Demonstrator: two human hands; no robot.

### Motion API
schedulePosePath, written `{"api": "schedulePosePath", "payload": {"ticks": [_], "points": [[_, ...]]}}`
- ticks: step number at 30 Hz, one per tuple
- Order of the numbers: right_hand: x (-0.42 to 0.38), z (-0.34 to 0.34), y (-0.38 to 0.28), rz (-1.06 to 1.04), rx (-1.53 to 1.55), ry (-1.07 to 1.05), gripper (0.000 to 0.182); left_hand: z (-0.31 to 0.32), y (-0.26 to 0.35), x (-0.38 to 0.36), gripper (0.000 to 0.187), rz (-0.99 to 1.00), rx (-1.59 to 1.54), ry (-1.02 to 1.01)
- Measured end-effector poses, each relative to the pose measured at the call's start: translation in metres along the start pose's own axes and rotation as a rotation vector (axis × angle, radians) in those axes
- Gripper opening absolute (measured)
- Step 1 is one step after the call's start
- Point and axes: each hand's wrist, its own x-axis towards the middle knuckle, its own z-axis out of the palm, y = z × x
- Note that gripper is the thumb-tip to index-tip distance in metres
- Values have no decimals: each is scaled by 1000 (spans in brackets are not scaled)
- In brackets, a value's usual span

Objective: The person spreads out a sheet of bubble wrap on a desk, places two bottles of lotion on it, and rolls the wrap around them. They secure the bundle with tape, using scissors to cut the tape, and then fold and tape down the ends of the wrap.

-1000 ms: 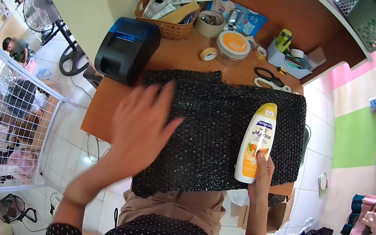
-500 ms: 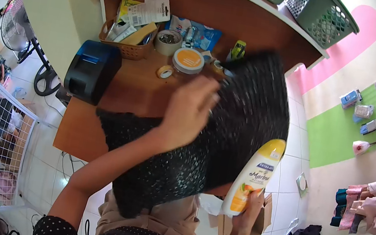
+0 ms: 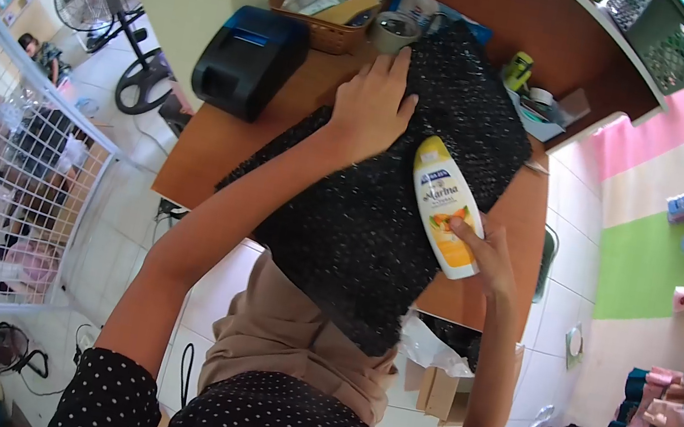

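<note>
Photographed over a wooden desk [image 3: 513, 230], across a slanting sheet of black bubble wrap [image 3: 348, 228] overhanging the near edge at six o'clock. Beyond the wrap, toward a boxy black device [image 3: 250, 60] at ten o'clock and a filled brown basket [image 3: 332, 36] at eleven. Clamping a yellow-topped white bottle [image 3: 446, 206] in the right hand [image 3: 488, 256], over the wrap toward three o'clock. Reaching, hands apart, to twelve o'clock with the open left hand [image 3: 374, 108]; impossible to tell whether touching the wrap.

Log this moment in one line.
Left hand: open, at bubble wrap | right hand: holding bottle | bubble wrap: askew, overhanging near edge of desk
</note>
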Motion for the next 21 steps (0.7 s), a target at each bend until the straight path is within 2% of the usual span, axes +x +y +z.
{"api": "schedulePosePath", "payload": {"ticks": [1,3,5,7,8,10,11,12,13,16,21], "points": [[1,-2,3,4,-47,19,32,-15,-6,-20,59,188,141,107],[0,-5,2,-2,-111,60,32,-75,-1,-64,65,334,213,-14],[-8,4,-14,-11,-69,38,32,-111,-10,-116,71,380,96,-297],[-15,20,-31,-26,-81,-3,33,-121,-14,-164,60,419,113,-468],[-13,33,-27,-12,-65,-5,33,-116,-20,-175,60,416,117,-488],[-12,59,-20,-133,-277,-86,32,-98,-35,-196,38,549,220,-355],[-10,70,-13,-195,-255,-109,32,-91,-41,-200,38,555,222,-359],[-9,78,-6,-256,-235,-130,32,-84,-44,-201,29,558,148,-279],[-11,83,-6,-120,-119,-170,33,-79,-45,-202,21,558,72,-198],[-15,83,-3,-93,-182,-186,32,-73,-37,-198,14,492,19,-106],[-16,77,-2,-135,-296,-191,36,-62,-23,-170,14,437,-14,-89]]}}
